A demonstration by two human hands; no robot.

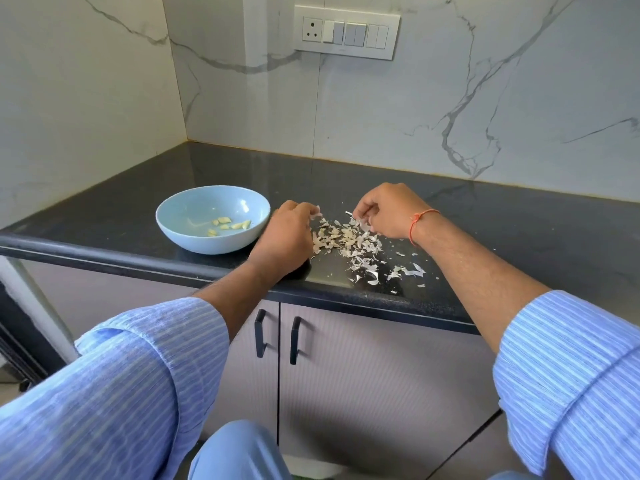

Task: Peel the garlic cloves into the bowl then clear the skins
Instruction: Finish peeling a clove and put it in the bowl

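A light blue bowl (180,206) stands on the black counter and holds several peeled garlic cloves (230,224). To its right lies a scattered heap of papery garlic skins (346,242). My left hand (284,237) rests at the left edge of the heap, fingers curled down onto the skins, a white flake at its fingertips. My right hand (388,211) hovers over the far right side of the heap and pinches skin flakes between thumb and fingers. What lies under either palm is hidden.
The black counter (485,237) runs to marble walls at the back and left. Its front edge sits just below the skins, with loose flakes (405,271) near it. Cabinet doors with black handles (277,337) are underneath. A switch panel (346,32) is on the wall.
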